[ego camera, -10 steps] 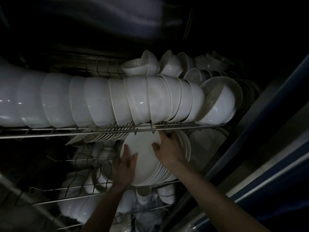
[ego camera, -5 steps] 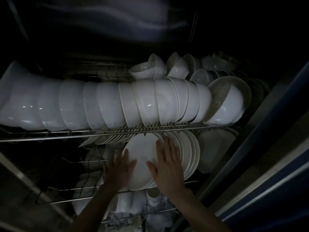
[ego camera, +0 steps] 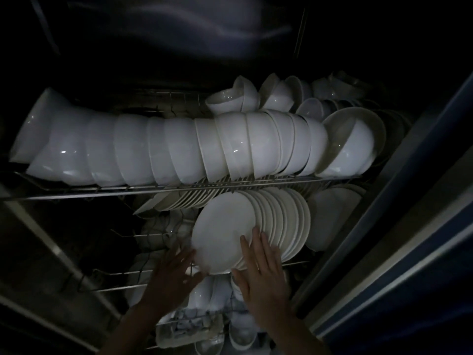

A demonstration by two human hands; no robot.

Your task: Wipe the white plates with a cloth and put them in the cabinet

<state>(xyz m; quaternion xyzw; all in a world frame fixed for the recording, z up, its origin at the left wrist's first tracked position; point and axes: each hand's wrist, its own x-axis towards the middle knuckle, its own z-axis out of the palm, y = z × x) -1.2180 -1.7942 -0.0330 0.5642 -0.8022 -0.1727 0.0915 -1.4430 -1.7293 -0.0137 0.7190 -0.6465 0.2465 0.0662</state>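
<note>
The front plate stands on edge in the middle rack, leaning right against its stack. Both hands are spread flat, gripping nothing: the right hand rests on the plate's near-right face, and the left hand, blurred, is at its near-left rim.

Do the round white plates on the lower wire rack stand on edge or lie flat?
On edge: the round white plates lean side by side, rims fanned.

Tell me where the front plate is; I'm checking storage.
The front plate stands on the second rack, under the bowls, leaning on the plate row.
</note>
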